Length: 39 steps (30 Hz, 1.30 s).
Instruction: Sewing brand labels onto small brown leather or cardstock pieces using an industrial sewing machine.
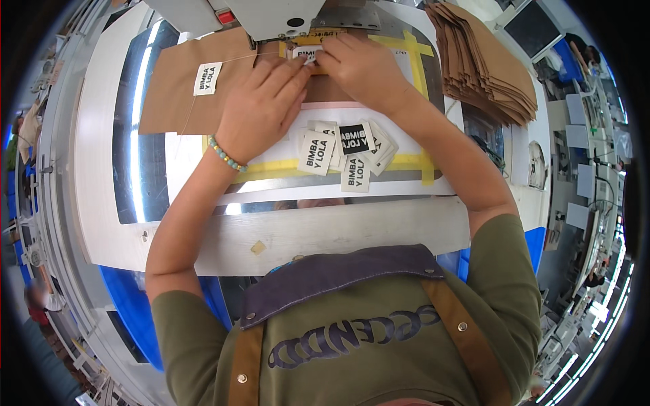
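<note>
Under the sewing machine head, a white label with black print lies at a brown fabric piece. My left hand rests flat on the brown material, its fingers stretched toward the label's lower left. At the label's right side, the bent fingers of my right hand pinch its edge; the fingertips partly cover it. Further left, another brown piece carries a white label, with a thread running across. Closer to me lies a loose pile of white labels, one black label among them.
A tall stack of brown pieces stands at the right. Yellow tape frames the white work surface. The pale table edge runs before me, with blue material below. A dark screen stands at far right.
</note>
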Motion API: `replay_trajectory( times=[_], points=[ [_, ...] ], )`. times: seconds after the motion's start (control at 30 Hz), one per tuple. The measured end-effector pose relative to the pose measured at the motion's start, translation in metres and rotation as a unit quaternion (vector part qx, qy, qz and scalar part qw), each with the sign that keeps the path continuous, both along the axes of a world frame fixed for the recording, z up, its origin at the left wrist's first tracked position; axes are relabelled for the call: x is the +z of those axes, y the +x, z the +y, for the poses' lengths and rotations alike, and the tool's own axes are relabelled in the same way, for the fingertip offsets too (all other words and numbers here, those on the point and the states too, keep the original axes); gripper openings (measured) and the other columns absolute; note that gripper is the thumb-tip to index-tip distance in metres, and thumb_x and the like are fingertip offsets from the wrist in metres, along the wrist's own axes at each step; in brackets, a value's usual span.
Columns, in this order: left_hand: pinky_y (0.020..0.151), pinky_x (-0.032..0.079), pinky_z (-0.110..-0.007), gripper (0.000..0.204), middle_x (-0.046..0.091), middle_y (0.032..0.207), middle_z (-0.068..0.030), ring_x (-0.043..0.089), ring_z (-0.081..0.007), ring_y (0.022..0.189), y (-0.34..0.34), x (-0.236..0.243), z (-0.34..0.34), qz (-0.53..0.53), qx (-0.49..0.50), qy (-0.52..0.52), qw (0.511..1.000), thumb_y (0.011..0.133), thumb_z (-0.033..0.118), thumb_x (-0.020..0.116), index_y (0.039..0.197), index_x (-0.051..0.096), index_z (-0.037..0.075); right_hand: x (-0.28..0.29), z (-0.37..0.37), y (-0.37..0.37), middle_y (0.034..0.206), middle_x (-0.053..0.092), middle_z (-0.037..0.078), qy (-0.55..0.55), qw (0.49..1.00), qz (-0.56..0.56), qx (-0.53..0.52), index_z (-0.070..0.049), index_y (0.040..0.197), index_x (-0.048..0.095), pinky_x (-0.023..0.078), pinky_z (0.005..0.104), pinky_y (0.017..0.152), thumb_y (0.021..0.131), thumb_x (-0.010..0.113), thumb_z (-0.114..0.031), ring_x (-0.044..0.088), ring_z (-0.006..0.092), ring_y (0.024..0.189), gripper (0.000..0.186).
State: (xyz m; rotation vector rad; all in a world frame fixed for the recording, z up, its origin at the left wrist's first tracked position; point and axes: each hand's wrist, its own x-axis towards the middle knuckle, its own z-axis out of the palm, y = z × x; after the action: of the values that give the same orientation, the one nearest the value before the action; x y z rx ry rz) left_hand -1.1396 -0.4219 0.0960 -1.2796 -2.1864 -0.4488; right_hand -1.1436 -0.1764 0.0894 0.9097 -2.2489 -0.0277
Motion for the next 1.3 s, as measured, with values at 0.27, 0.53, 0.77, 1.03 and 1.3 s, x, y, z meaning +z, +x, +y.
replay_trajectory(
  times=[0.27, 0.53, 0.77, 1.03, 1.3],
  points=[
    [0.119, 0.045, -0.047, 0.055, 0.059, 0.158, -0.0098, 0.052, -0.0385, 0.142, -0.002, -0.018, -0.004, -0.121, 0.049, -0.065, 0.989, 0.1, 0.027, 0.071, 0.149, 0.061, 0.003, -0.006, 0.003, 0.001, 0.1, 0.066, 0.0, 0.013, 0.999, -0.032, 0.011, -0.007, 0.1, 0.075, 0.06, 0.031, 0.071, 0.08, 0.072, -0.011, 0.068, 0.0181, 0.098, 0.021],
    [0.125, 0.037, -0.051, 0.059, 0.055, 0.161, -0.0105, 0.046, -0.0405, 0.147, -0.005, -0.022, -0.007, -0.165, 0.049, -0.055, 0.984, 0.102, 0.029, 0.069, 0.155, 0.056, 0.005, -0.001, 0.014, 0.006, 0.114, 0.072, 0.002, -0.034, 0.99, -0.131, 0.04, -0.004, 0.104, 0.077, 0.061, 0.0347, 0.085, 0.085, 0.073, -0.012, 0.066, 0.02, 0.113, 0.021],
    [0.123, 0.038, -0.051, 0.054, 0.057, 0.16, -0.0116, 0.044, -0.0419, 0.149, -0.015, -0.024, -0.01, -0.201, 0.015, -0.025, 0.979, 0.1, 0.027, 0.072, 0.148, 0.061, 0.004, -0.005, 0.038, 0.015, 0.14, 0.069, 0.007, -0.021, 0.98, -0.195, 0.017, -0.005, 0.125, 0.072, 0.051, 0.041, 0.11, 0.104, 0.067, -0.028, 0.059, 0.0259, 0.134, 0.032],
    [0.127, 0.035, -0.051, 0.047, 0.054, 0.163, -0.0085, 0.041, -0.0401, 0.153, -0.03, -0.015, -0.014, -0.224, -0.005, -0.051, 0.973, 0.099, 0.017, 0.073, 0.142, 0.062, 0.004, 0.003, 0.03, 0.008, 0.143, 0.068, 0.008, -0.023, 0.972, -0.234, 0.008, -0.005, 0.126, 0.071, 0.051, 0.0449, 0.109, 0.102, 0.068, -0.032, 0.059, 0.0286, 0.135, 0.036],
    [0.121, 0.041, -0.049, 0.05, 0.058, 0.155, -0.0131, 0.05, -0.0387, 0.144, -0.025, -0.011, -0.016, -0.262, 0.012, -0.005, 0.965, 0.097, 0.016, 0.075, 0.144, 0.06, 0.004, -0.03, 0.026, -0.012, 0.145, 0.067, 0.004, -0.07, 0.968, -0.226, 0.084, -0.007, 0.134, 0.07, 0.047, 0.0428, 0.118, 0.102, 0.067, -0.025, 0.06, 0.0272, 0.135, 0.037]
  ],
)
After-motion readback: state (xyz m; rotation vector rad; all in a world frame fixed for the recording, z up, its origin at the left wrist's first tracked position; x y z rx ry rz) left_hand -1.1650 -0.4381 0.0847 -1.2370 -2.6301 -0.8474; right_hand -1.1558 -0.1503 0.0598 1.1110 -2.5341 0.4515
